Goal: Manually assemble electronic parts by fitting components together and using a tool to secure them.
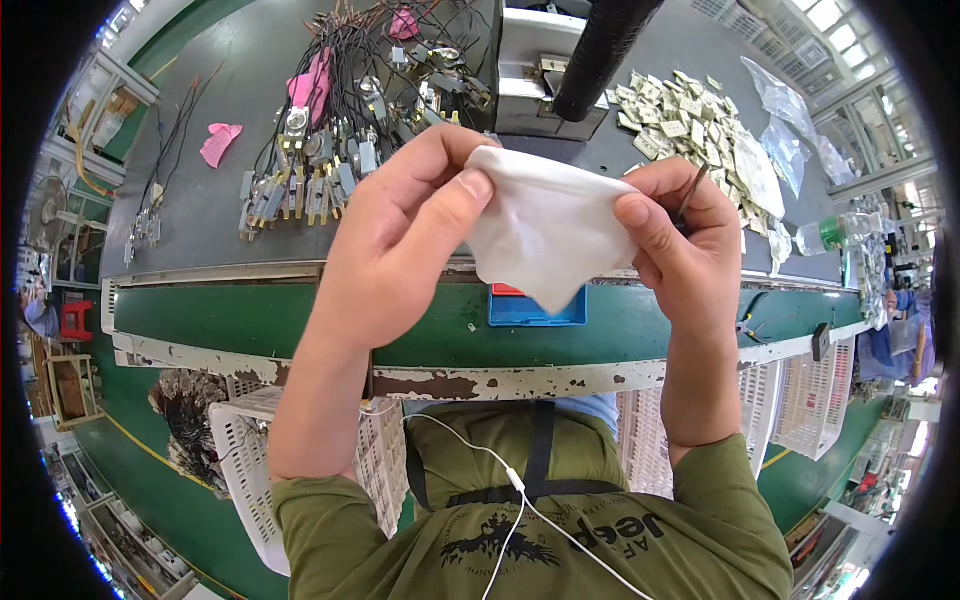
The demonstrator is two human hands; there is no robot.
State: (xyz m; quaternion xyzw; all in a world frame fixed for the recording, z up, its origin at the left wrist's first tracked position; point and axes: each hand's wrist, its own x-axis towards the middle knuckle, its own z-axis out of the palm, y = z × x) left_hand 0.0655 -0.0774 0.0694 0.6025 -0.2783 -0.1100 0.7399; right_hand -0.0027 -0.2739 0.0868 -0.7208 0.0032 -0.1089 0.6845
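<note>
A thin white cloth (545, 225) is stretched between my two hands above the front edge of the bench. Its upper left corner is pinched by my left hand (405, 225), thumb on top. On the other side, my right hand (680, 225) grips the cloth's right edge between thumb and fingers. A slim dark tool (691, 192) also rests in my right hand, sticking up between the fingers; its kind is partly hidden. Below the cloth, a blue tray (540, 308) with a red piece inside sits on the green ledge.
Wired metal parts (310, 180) lie heaped at the left, with pink scraps (220, 145) nearby. A machine with a black column (605, 55) stands at the back middle. Small cream blocks (690, 115) pile up at right. Pliers (752, 320) lie on the right ledge; white crates (245, 480) stand below.
</note>
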